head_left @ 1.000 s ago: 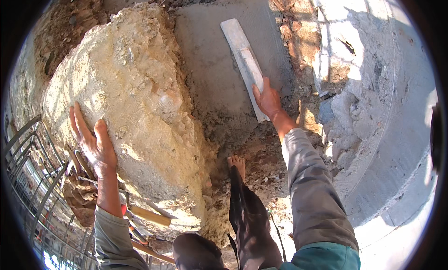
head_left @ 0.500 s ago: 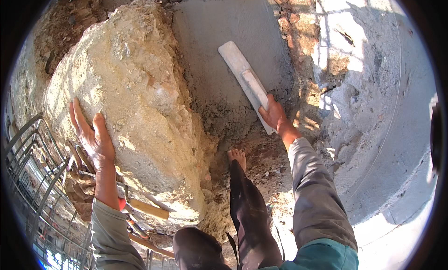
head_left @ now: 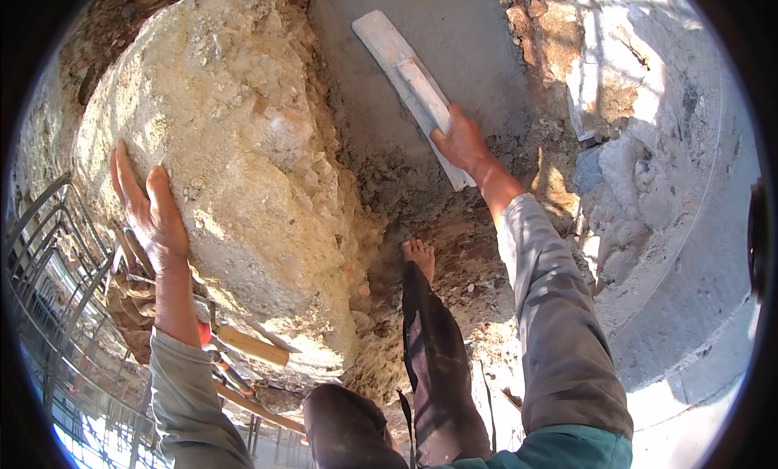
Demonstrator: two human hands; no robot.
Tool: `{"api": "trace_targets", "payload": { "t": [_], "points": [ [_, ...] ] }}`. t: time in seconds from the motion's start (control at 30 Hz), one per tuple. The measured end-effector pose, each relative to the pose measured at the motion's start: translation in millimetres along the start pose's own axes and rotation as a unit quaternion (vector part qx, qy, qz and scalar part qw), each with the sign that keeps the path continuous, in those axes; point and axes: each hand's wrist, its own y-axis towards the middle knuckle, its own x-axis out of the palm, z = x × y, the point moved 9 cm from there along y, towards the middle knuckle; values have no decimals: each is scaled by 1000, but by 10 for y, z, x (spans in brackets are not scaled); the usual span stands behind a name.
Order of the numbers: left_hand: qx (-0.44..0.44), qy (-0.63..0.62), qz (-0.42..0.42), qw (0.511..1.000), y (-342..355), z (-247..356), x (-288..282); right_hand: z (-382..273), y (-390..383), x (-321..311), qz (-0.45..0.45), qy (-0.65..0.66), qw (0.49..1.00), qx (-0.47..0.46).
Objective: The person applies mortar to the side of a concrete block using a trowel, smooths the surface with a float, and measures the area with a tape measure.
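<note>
Holding the float (head_left: 412, 91) by the near part of its raised handle, the right hand (head_left: 465, 142) has its grip clamped around it. The float lies aslant over the grey cement (head_left: 478, 52), far end leaning left, near end over the rough dark border; whether its whole face touches cannot be told. Gripping close to the body probably lets the long blade reach out ahead. The left hand (head_left: 156, 222) holds nothing: its grip is apart, thumb away from the fingers, palm on the pale mound (head_left: 235, 161), likely to brace the leaning body. A bare foot (head_left: 420, 257) stands in the dirt below the cement, seemingly for footing clear of the smooth face.

The mound's broken side bounds the cement on the left, and reddish rubble (head_left: 551, 31) bounds it on the right. Smooth room shows beyond the float's far end and to its right; leftward, the gap to the mound is narrower. Beside the left forearm, rebar (head_left: 61, 250) and a wooden tool handle (head_left: 251, 346) crowd the space.
</note>
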Motion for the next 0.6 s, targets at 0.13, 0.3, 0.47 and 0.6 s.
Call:
{"api": "trace_targets", "payload": {
  "t": [0.13, 0.3, 0.47, 0.6],
  "points": [
    [10, 0, 3, 1000, -23, 11, 63, 445, -844, 569, -62, -19, 997, 41],
    [7, 2, 26, 1000, -24, -63, -9, 623, -1760, 1060, -12, 92, 995, -30],
    [-5, 17, 8, 1000, -14, 1, -17, -534, -966, 738, 57, 211, 976, 1],
    [7, -2, 2, 1000, -37, -27, 64, -723, -233, 680, 106, 139, 985, 11]
  ]
}}
